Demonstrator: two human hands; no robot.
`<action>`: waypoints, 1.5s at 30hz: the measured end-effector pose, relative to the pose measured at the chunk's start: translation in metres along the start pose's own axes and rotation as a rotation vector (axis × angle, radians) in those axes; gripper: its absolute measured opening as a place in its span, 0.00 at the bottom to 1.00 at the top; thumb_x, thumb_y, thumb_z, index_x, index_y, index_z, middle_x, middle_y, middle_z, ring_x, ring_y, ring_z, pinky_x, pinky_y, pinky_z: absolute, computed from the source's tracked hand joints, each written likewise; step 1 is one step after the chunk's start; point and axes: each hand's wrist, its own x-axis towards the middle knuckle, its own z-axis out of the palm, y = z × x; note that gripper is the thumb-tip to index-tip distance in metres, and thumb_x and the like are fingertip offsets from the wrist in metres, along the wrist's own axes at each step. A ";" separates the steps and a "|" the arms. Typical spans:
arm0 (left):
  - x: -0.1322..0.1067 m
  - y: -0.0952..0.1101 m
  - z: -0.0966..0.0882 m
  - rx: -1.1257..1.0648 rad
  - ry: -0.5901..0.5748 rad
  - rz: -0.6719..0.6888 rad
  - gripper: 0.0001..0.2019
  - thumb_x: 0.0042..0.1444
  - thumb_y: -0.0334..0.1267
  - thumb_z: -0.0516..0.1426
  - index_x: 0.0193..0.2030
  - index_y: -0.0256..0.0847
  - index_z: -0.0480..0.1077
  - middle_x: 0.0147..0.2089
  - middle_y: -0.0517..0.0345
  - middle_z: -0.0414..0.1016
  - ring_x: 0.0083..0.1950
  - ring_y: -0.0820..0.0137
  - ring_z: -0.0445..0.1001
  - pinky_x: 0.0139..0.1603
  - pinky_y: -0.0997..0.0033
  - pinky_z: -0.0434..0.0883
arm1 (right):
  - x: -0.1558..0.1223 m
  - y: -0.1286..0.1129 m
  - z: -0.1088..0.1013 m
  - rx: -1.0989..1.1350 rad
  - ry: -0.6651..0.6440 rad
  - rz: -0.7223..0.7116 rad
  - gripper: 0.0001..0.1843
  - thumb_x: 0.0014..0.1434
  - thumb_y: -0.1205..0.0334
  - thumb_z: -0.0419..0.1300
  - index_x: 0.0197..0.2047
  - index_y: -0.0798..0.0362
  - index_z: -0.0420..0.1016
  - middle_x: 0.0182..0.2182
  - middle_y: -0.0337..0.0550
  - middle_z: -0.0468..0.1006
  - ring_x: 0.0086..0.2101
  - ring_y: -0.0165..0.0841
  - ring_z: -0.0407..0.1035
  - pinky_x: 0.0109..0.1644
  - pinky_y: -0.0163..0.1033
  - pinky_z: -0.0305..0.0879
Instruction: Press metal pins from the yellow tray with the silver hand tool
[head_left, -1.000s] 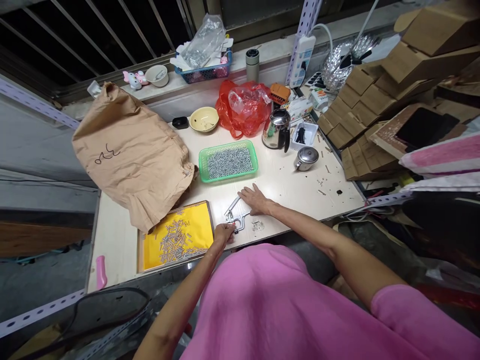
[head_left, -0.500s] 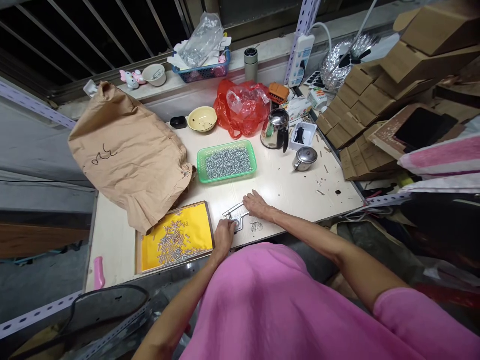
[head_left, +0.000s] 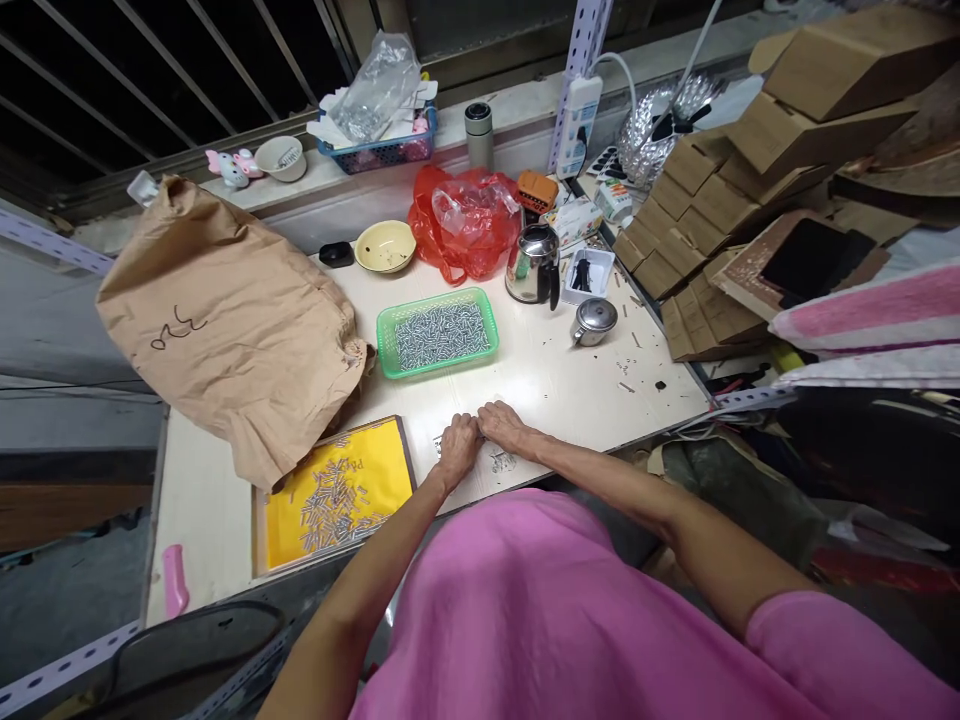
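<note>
My left hand [head_left: 459, 446] lies over a small metal hinged tool [head_left: 438, 446] on the table, its fingers curled down. Only the tool's left end shows beside that hand; the rest is covered. My right hand [head_left: 504, 428] is closed right beside the left, fingertips meeting at the tool's right side. What the right fingers pinch is hidden. Left of the hands is a yellow-lined tray [head_left: 289, 520] with a heap of small metal pins [head_left: 330, 505]. Behind them stands a green plastic basket [head_left: 384, 345] filled with similar pins [head_left: 442, 335].
A large brown paper sack [head_left: 232, 320] leans at the left. Along the back are a cream bowl [head_left: 385, 247], a red plastic bag [head_left: 465, 225], a steel kettle [head_left: 531, 265] and a lidded steel cup [head_left: 595, 322]. Cardboard boxes [head_left: 705, 215] pile up on the right. A pink handle [head_left: 174, 580] lies front left.
My left hand has moved up onto the tool and now covers most of it. My two hands have come together. The whole view has shifted slightly.
</note>
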 end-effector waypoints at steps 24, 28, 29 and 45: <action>-0.053 -0.003 0.041 -0.199 0.163 0.167 0.24 0.59 0.27 0.52 0.62 0.42 0.61 0.67 0.46 0.60 0.71 0.58 0.53 0.67 0.51 0.59 | -0.014 0.012 -0.013 0.103 -0.056 0.105 0.11 0.65 0.63 0.55 0.49 0.55 0.72 0.48 0.52 0.73 0.50 0.41 0.64 0.50 0.43 0.58; -0.069 -0.002 0.048 -0.262 0.123 0.251 0.24 0.59 0.30 0.53 0.63 0.42 0.61 0.66 0.47 0.63 0.71 0.59 0.53 0.68 0.51 0.58 | 0.003 0.015 -0.011 0.037 -0.055 0.096 0.13 0.64 0.73 0.50 0.47 0.56 0.73 0.46 0.52 0.75 0.48 0.40 0.65 0.49 0.43 0.56; -0.072 -0.002 0.049 -0.274 0.118 0.263 0.24 0.59 0.29 0.53 0.63 0.42 0.61 0.66 0.47 0.63 0.71 0.59 0.53 0.68 0.51 0.57 | 0.008 0.017 -0.011 0.021 -0.046 0.090 0.14 0.64 0.74 0.49 0.46 0.56 0.73 0.45 0.52 0.76 0.47 0.39 0.65 0.50 0.44 0.55; -0.147 -0.044 0.041 -0.409 0.235 0.041 0.16 0.66 0.35 0.46 0.53 0.41 0.72 0.47 0.50 0.75 0.53 0.65 0.70 0.54 0.63 0.69 | 0.014 -0.077 -0.003 -0.003 0.031 -0.489 0.10 0.66 0.65 0.53 0.44 0.53 0.76 0.46 0.48 0.73 0.51 0.42 0.60 0.47 0.44 0.57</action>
